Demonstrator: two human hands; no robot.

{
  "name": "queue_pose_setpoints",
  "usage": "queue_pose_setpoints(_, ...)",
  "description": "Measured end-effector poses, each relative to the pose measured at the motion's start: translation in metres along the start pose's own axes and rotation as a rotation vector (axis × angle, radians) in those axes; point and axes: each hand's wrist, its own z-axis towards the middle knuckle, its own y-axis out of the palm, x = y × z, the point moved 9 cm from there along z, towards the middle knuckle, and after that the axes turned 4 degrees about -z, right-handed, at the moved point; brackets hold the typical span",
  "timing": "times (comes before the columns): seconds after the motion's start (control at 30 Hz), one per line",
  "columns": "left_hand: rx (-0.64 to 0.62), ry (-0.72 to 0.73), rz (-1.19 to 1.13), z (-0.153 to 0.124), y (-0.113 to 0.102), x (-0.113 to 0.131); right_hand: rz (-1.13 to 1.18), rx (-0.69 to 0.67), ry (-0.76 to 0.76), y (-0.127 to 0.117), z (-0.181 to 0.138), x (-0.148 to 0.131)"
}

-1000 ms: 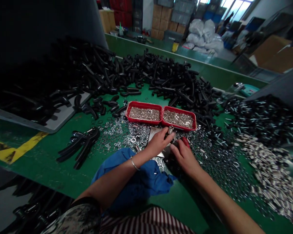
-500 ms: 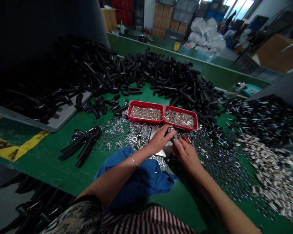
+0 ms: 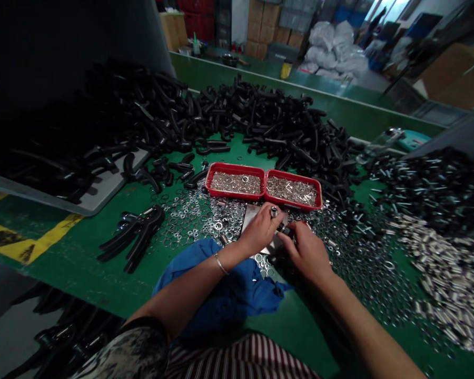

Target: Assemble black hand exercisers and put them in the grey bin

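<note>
My left hand (image 3: 260, 229) and my right hand (image 3: 306, 251) meet over a small metal plate (image 3: 250, 215) on the green table (image 3: 71, 263). The left fingers pinch a small silver cylindrical part (image 3: 274, 211). The right hand is curled around a dark piece with a red bit (image 3: 288, 230) that is mostly hidden by the fingers. A bracelet sits on my left wrist. A blue cloth (image 3: 229, 287) lies under my left forearm.
Two red trays (image 3: 263, 180) of small silver parts stand just beyond the hands. Loose washers (image 3: 193, 216) are scattered around. A large heap of black curved handles (image 3: 205, 121) fills the back. Black-and-silver pins (image 3: 430, 184) and silver sleeves (image 3: 446, 279) lie right. A few assembled black pieces (image 3: 136, 234) lie left.
My right hand has moved left and closed in on the left hand, covering the red piece. The left hand has stayed over the plate.
</note>
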Motion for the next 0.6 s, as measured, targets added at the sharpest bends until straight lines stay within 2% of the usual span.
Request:
queue_pose_setpoints(0.03,0.004,0.012,0.003,0.000,-0.001,0.001,0.017,-0.006,-0.008,0.001,-0.001,-0.001)
queue_pose_setpoints(0.13,-0.027,0.105,-0.001,0.001,0.001,0.012,0.204,-0.221,0.065,0.019,-0.006,0.000)
queue_pose_setpoints(0.17,-0.023,0.109,-0.007,0.001,0.000,0.013,0.209,-0.218,0.067,0.019,-0.006,-0.001)
queue_pose_setpoints(0.27,0.028,0.043,-0.007,0.000,-0.005,0.011,0.089,0.020,-0.017,-0.003,-0.006,-0.009)
queue_pose_setpoints(0.3,0.036,0.035,0.001,-0.001,-0.006,0.011,0.108,0.044,-0.020,-0.004,-0.007,-0.009)
queue_pose_setpoints(0.33,0.035,0.044,0.009,-0.002,-0.006,0.013,0.184,0.005,0.005,0.001,-0.008,-0.006)
queue_pose_setpoints(0.43,-0.018,0.061,0.043,-0.003,-0.004,0.015,0.461,-0.266,0.133,0.030,-0.014,0.004)
queue_pose_setpoints(0.5,-0.096,-0.010,0.118,-0.001,0.001,0.005,0.376,-0.276,0.119,0.032,-0.015,0.005)
queue_pose_setpoints(0.6,-0.356,-0.135,0.348,-0.002,0.017,-0.021,-0.006,-0.129,0.016,0.019,-0.016,0.002)
